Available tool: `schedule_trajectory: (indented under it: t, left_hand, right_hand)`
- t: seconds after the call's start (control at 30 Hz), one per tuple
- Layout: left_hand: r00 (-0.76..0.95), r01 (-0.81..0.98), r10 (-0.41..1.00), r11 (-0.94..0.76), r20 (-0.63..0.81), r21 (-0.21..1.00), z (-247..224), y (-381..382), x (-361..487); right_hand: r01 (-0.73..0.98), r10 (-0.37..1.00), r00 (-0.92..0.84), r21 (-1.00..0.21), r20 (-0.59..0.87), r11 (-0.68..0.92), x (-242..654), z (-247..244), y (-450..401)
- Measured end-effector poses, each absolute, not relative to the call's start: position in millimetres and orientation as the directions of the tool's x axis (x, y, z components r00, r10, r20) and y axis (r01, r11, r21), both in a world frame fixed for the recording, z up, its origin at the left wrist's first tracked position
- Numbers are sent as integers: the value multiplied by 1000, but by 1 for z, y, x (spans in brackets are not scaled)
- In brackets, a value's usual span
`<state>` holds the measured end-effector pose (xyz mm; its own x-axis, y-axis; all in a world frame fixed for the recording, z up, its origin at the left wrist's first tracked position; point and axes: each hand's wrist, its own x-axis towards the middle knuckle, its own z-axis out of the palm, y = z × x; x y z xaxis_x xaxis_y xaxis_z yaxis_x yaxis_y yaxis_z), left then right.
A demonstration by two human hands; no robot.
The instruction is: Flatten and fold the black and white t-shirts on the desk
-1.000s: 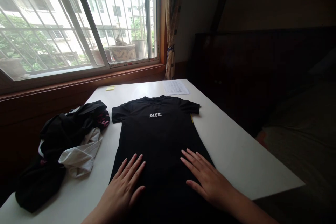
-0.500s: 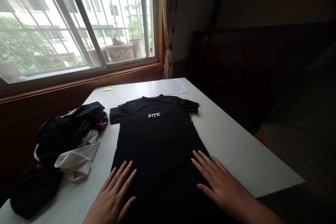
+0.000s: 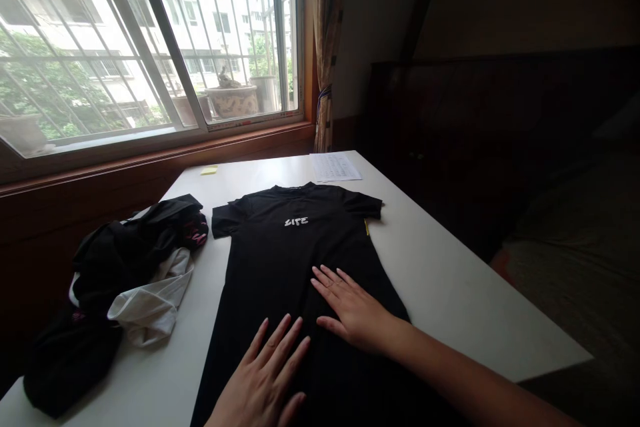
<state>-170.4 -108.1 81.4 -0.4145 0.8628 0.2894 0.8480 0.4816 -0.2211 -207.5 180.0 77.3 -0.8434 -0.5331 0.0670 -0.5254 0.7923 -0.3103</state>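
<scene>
A black T-shirt (image 3: 280,253) with small white lettering on its chest lies spread out on the white table (image 3: 465,300), its collar toward the far end. My left hand (image 3: 267,373) rests flat on the lower part of the shirt, fingers spread. Farther up, on the middle of the shirt, my right hand (image 3: 353,310) lies open with the palm down. Neither hand grips the fabric. A bit of something yellow (image 3: 367,227) shows beside the shirt below the right sleeve.
A heap of black clothes (image 3: 120,253) with a white garment (image 3: 155,307) lies at the table's left edge. Printed paper (image 3: 335,167) and a yellow note (image 3: 209,170) are at the far end, below a barred window (image 3: 225,33) and curtain (image 3: 327,47).
Both hands have moved inward over the shirt: my left hand to the right, my right hand to the left and farther up. The view has shifted slightly.
</scene>
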Motion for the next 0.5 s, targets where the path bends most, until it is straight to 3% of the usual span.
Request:
schedule_trajectory:
  t: [0.17, 0.37, 0.5]
  left_hand:
    - [-401, 837, 861, 484, 314, -256, 76, -117, -168]
    - [-338, 838, 882, 441, 329, -321, 74, -117, -176]
    - [-324, 896, 907, 385, 268, -220, 84, -125, -192]
  right_hand:
    - [-430, -434, -900, -268, 47, 862, -236, 73, 216]
    - [-209, -205, -978, -178, 39, 962, -280, 64, 265]
    - [-52, -47, -998, -119, 46, 992, -304, 63, 278]
